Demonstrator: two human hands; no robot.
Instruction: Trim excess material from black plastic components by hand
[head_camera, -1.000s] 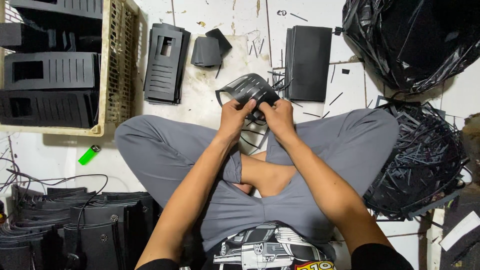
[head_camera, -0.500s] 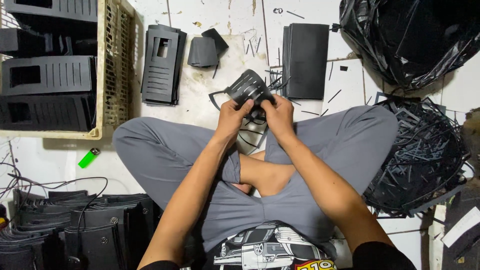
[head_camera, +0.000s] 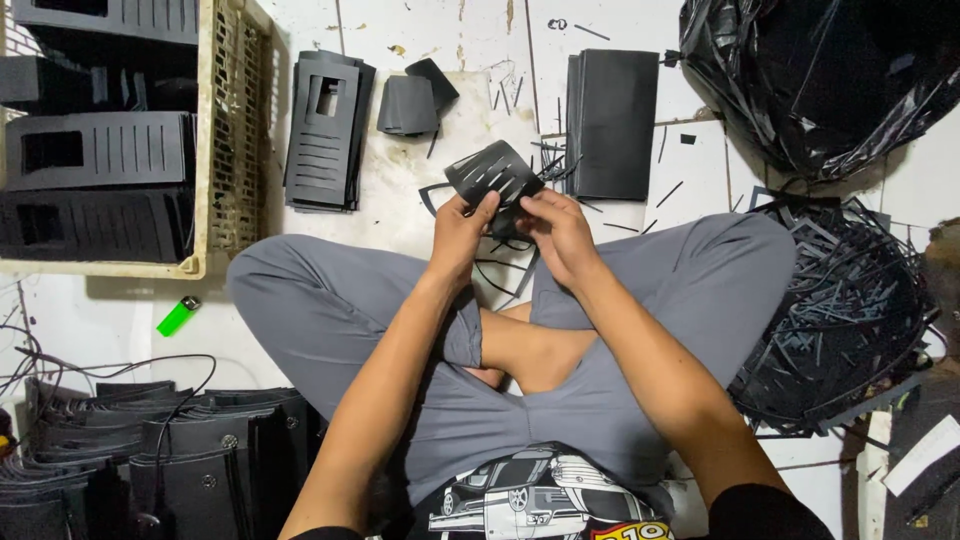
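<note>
Slotted black sheet (head_camera: 492, 173) | long axis upper-left to lower-right | pinched by left hand (head_camera: 462, 232), right hand (head_camera: 560, 232)

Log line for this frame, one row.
left hand holds slotted black sheet | right hand grips its lower edge | green lighter on floor

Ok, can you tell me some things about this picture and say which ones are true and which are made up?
1. Both hands hold a black slotted piece. True: the left hand and the right hand both grip it.
2. The lighter on the floor is red. False: it is green.
3. A cream-coloured crate holds black slotted panels. True.
4. The person is standing up. False: they sit cross-legged on the floor in grey trousers.
5. The black plastic bag lies next to the lighter. False: it is in the far corner on the other side.
</note>
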